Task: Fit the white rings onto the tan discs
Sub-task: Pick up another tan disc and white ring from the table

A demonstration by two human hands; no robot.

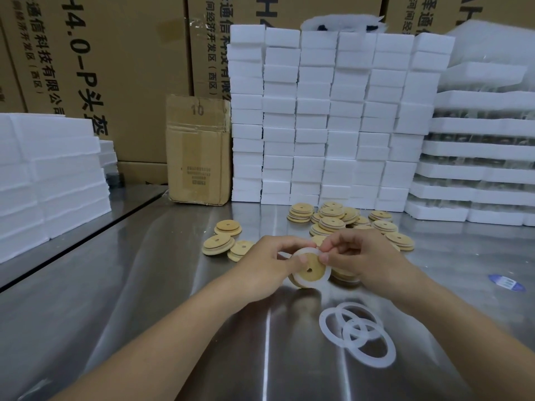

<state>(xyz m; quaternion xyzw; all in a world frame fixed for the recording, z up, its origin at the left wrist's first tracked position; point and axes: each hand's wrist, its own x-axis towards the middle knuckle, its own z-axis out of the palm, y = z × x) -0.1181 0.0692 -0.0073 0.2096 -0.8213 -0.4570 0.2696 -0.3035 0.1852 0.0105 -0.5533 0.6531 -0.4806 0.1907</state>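
Note:
Above the metal table, my left hand (pixel 272 261) grips a tan disc (pixel 311 270) with a small centre hole. A white ring (pixel 327 274) lies partly around the disc's rim. My right hand (pixel 359 256) pinches the ring's upper edge against the disc. Three loose white rings (pixel 357 332) lie overlapping on the table just in front of my right wrist. A heap of bare tan discs (pixel 341 221) sits behind my hands, and three more discs (pixel 223 240) lie to the left of it.
Stacks of white foam blocks (pixel 327 120) wall off the back of the steel table (pixel 144 285), with more foam at the left (pixel 49 175) and foam trays at the right (pixel 477 157). A small cardboard box (pixel 198 149) stands behind. A blue-white label (pixel 505 282) lies at the right.

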